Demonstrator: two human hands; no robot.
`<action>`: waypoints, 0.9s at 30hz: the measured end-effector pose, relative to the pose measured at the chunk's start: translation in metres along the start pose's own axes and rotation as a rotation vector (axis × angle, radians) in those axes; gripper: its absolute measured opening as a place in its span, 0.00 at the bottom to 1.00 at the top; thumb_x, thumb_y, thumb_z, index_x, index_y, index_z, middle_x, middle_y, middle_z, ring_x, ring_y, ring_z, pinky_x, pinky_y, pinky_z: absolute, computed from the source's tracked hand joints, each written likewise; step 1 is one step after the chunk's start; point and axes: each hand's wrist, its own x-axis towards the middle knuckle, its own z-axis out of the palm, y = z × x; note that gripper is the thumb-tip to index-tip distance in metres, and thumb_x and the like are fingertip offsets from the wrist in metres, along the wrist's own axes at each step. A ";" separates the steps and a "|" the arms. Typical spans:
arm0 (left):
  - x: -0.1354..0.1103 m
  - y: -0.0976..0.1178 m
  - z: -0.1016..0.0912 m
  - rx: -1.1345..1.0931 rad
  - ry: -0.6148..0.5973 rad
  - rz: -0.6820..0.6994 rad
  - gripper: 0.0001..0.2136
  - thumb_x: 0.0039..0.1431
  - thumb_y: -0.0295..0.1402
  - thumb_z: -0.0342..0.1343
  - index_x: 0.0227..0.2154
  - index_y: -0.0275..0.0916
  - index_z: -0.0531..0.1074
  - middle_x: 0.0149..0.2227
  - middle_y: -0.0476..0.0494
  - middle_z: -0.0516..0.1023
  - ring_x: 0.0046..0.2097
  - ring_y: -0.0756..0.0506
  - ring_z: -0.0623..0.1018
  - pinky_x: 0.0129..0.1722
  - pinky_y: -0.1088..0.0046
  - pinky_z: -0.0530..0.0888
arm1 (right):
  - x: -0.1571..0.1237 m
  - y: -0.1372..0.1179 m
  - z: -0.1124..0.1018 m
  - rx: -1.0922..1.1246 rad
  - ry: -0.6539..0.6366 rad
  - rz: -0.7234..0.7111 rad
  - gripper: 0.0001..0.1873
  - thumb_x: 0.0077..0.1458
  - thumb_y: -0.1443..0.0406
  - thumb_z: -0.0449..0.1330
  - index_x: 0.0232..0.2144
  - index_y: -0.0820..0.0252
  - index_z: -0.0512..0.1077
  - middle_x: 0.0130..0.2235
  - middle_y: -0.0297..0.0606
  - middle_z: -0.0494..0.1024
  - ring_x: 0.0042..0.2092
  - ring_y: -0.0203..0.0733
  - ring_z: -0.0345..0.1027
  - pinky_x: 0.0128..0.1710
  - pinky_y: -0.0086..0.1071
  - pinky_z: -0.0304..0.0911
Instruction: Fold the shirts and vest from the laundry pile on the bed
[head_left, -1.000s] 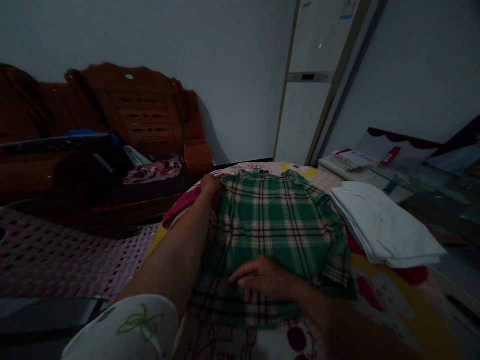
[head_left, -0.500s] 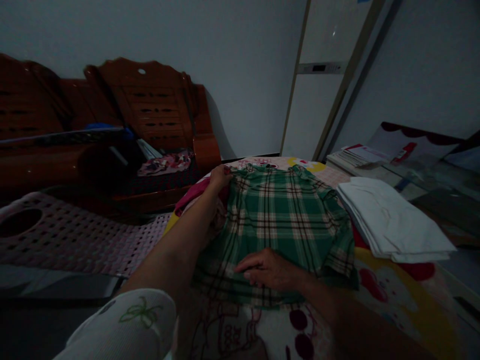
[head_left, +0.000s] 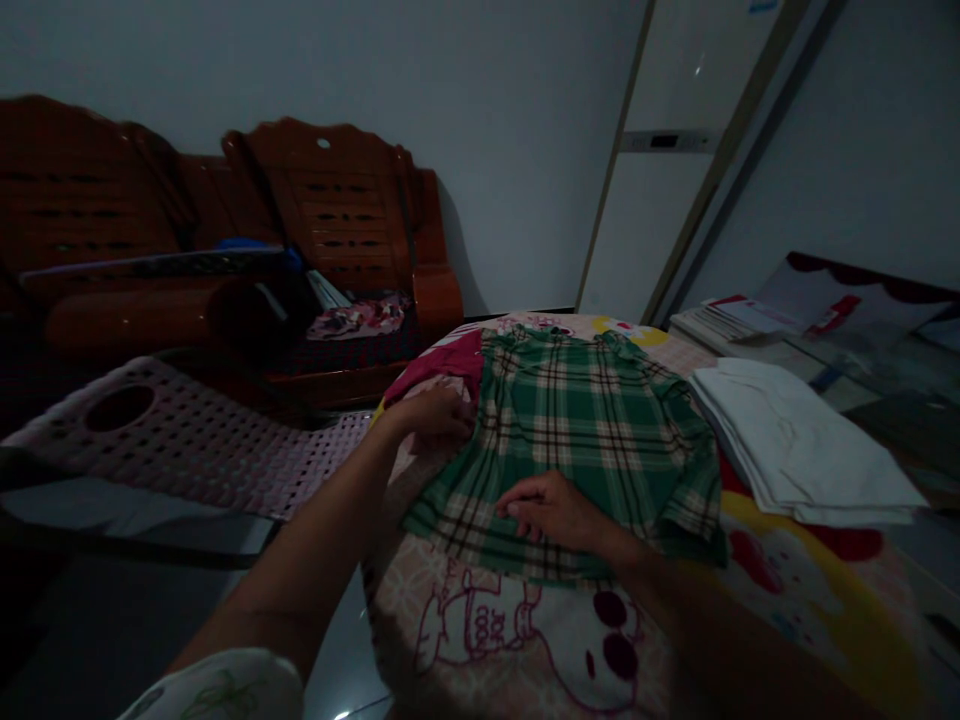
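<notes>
A green plaid shirt [head_left: 577, 430] lies spread over a table covered with a patterned cloth [head_left: 487, 625]. At the shirt's left edge is my left hand [head_left: 442, 412], its fingers curled down over pink fabric; what lies under the fingertips is hidden. My right hand [head_left: 551, 510] rests at the lower middle of the shirt, fingers loosely bent with the thumb apart, gripping nothing visible. Beside the shirt's upper left lies a magenta cloth [head_left: 454, 360], partly behind my left hand.
Folded white cloth [head_left: 802, 440] is stacked right of the shirt. A woven chair [head_left: 225, 440] stands at the left, before a carved wooden sofa [head_left: 337, 210]. Papers [head_left: 735, 318] lie on a surface at the right, near a tall white cabinet-like unit [head_left: 652, 220].
My left hand has come from the shirt's upper left corner down along its left edge. My right hand's fingers have curled slightly. The view has shifted left.
</notes>
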 end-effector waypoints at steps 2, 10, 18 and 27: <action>-0.017 -0.002 0.003 0.149 -0.128 0.059 0.07 0.42 0.34 0.64 0.16 0.40 0.74 0.17 0.51 0.73 0.23 0.48 0.73 0.28 0.75 0.66 | 0.002 0.003 0.000 0.010 0.004 -0.009 0.13 0.55 0.63 0.59 0.38 0.62 0.80 0.29 0.38 0.79 0.24 0.32 0.67 0.21 0.25 0.62; -0.056 -0.001 0.003 0.132 -0.298 0.087 0.06 0.44 0.33 0.60 0.17 0.38 0.72 0.17 0.52 0.71 0.23 0.50 0.70 0.24 0.77 0.61 | 0.005 0.008 0.001 0.059 0.009 -0.049 0.12 0.52 0.64 0.59 0.36 0.61 0.79 0.36 0.40 0.81 0.26 0.33 0.69 0.20 0.25 0.62; -0.069 0.006 -0.002 -0.526 -0.339 0.176 0.16 0.50 0.46 0.59 0.21 0.37 0.66 0.21 0.53 0.66 0.24 0.52 0.68 0.24 0.79 0.65 | 0.007 0.011 0.003 0.130 0.031 -0.061 0.18 0.54 0.55 0.60 0.37 0.65 0.78 0.35 0.44 0.81 0.24 0.33 0.68 0.19 0.25 0.60; -0.054 0.049 0.047 -0.738 -0.638 0.271 0.21 0.54 0.52 0.58 0.31 0.36 0.72 0.24 0.50 0.72 0.24 0.52 0.70 0.23 0.79 0.65 | 0.011 0.003 0.004 0.502 0.126 0.002 0.27 0.48 0.43 0.62 0.31 0.63 0.72 0.28 0.35 0.73 0.28 0.36 0.68 0.25 0.29 0.65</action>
